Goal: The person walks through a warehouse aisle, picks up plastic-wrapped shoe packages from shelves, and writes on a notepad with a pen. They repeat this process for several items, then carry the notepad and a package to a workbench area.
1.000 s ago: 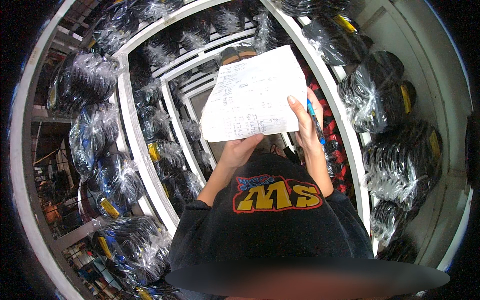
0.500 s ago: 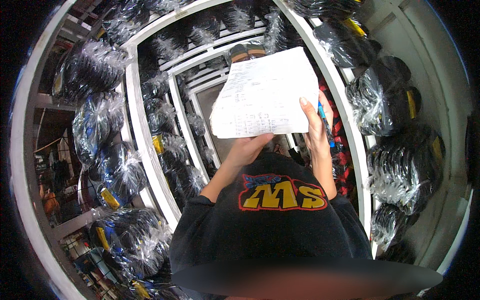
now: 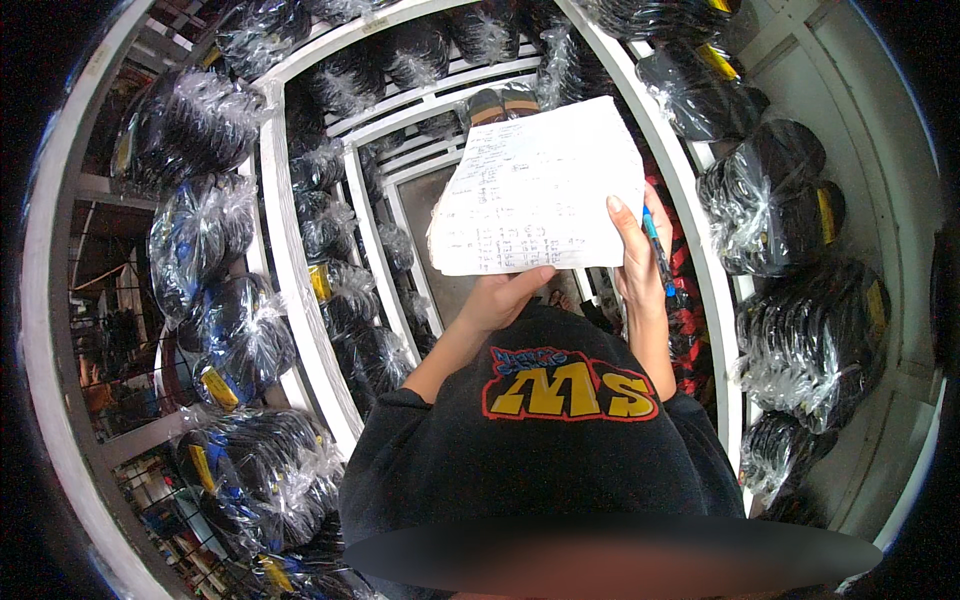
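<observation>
A thick notebook point(image 3: 560, 190) with ragged page edges lies spread in front of my chest, its white page covered in handwritten lines and columns. My left hand point(image 3: 505, 297) grips its lower edge, thumb on top and fingers hidden underneath. At the right edge my right hand point(image 3: 636, 243) holds it too, thumb pressed on the page. A blue pen point(image 3: 657, 250) is tucked between that hand's fingers, slanting down beside the notebook. My right fingers are partly hidden behind the pages.
White shelf frames point(image 3: 300, 270) rise on both sides and ahead. Plastic-wrapped bundles of dark, flat, rounded pieces point(image 3: 790, 340) fill them, several with yellow labels. Red-and-black bundles point(image 3: 687, 335) stand behind my right forearm. A brown-and-black pair of items point(image 3: 503, 104) sits beyond the notebook.
The notebook, my hands and the pen have shifted slightly right in the view, along with the shelves behind. Both hands keep the same hold.
</observation>
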`<action>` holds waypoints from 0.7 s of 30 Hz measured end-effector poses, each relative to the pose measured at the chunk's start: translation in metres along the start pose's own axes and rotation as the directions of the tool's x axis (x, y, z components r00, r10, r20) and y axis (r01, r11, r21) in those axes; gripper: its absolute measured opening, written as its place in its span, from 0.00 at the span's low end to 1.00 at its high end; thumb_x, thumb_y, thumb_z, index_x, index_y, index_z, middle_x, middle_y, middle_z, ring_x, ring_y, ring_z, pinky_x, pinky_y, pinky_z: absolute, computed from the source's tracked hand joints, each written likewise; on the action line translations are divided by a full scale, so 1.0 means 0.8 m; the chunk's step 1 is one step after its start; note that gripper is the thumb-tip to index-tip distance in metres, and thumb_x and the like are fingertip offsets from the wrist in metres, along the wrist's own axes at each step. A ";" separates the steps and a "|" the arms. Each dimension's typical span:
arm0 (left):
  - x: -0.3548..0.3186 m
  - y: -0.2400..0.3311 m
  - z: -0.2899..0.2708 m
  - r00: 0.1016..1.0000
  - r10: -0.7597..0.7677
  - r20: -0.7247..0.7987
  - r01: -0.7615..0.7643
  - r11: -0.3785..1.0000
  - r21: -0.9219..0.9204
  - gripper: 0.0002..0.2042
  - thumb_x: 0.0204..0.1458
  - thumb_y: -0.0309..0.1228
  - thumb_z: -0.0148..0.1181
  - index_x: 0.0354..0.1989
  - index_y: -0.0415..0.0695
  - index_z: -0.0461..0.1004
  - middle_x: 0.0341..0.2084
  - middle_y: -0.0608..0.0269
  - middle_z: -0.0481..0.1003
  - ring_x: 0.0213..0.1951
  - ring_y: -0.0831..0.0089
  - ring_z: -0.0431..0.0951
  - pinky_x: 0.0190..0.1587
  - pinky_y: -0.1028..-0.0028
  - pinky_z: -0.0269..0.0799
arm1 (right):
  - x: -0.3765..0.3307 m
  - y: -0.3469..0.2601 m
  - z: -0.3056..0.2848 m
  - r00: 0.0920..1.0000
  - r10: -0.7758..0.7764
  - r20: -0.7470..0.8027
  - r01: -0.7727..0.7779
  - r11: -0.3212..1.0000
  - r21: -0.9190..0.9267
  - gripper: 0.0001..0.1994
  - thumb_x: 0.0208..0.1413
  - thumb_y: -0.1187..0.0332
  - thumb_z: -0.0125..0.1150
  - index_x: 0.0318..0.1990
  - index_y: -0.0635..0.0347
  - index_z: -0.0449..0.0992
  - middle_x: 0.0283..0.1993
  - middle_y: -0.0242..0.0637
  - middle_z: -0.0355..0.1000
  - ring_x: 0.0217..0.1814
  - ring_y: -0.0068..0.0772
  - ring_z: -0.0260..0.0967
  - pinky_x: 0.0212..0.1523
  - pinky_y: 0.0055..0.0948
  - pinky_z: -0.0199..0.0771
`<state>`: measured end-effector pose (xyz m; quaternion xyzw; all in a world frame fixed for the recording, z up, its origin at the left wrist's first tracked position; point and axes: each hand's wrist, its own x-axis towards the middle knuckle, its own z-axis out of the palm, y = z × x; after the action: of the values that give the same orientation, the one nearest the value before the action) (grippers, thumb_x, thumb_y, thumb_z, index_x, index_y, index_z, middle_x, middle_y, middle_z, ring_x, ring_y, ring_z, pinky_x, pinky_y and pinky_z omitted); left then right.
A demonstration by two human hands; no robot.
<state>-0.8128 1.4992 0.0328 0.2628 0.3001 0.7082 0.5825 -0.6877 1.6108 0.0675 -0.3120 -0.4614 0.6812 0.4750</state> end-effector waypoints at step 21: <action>-0.006 0.018 0.027 0.981 -0.114 -0.159 0.097 0.989 -0.110 0.17 0.54 0.25 0.40 0.51 0.31 0.58 0.48 0.50 0.65 0.50 0.63 0.65 0.56 0.66 0.58 | -0.032 -0.026 0.050 0.990 -0.048 0.131 0.095 0.920 -0.381 0.10 0.46 0.77 0.60 0.18 0.63 0.66 0.16 0.26 0.64 0.18 0.11 0.58 0.18 0.14 0.56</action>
<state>-0.8062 1.4951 0.0580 0.1570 0.3244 0.7098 0.6052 -0.7055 1.5762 0.1012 -0.3412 -0.6251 0.5764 0.4007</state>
